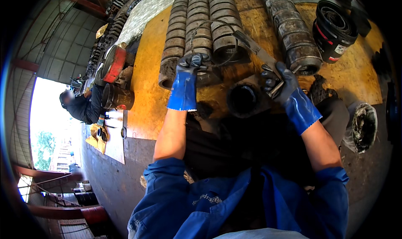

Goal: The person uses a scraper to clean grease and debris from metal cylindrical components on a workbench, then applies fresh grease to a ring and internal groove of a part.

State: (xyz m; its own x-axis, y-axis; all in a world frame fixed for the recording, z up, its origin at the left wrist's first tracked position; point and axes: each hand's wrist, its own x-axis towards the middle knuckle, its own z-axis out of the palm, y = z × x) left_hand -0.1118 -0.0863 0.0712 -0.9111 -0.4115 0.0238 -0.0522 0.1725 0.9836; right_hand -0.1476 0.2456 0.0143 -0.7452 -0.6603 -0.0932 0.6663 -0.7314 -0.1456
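My left hand (pixel 191 65), in a blue-and-grey rubber glove, is closed on the near left edge of a thin dark ring (pixel 207 21). My right hand (pixel 284 82), gloved alike, grips a metal hand tool (pixel 258 49). A flat grey part of this tool reaches up and left to the ring's right side; its exact kind I cannot make out. Short metal rods show between the right fingers. Below and between my hands, a dark hollow cylinder (pixel 243 98) turns its open mouth toward me. Rows of ribbed, grimy metal cylinders (pixel 197 25) lie just beyond the ring.
Another long row of cylinders (pixel 291 27) lies on the yellow sheet (pixel 146 80), right of centre. A black bucket (pixel 333 29) stands far right, with a pale, dirty roll (pixel 362 126) nearer. Red drums (pixel 115 65) stand left, where another person (pixel 81 105) crouches.
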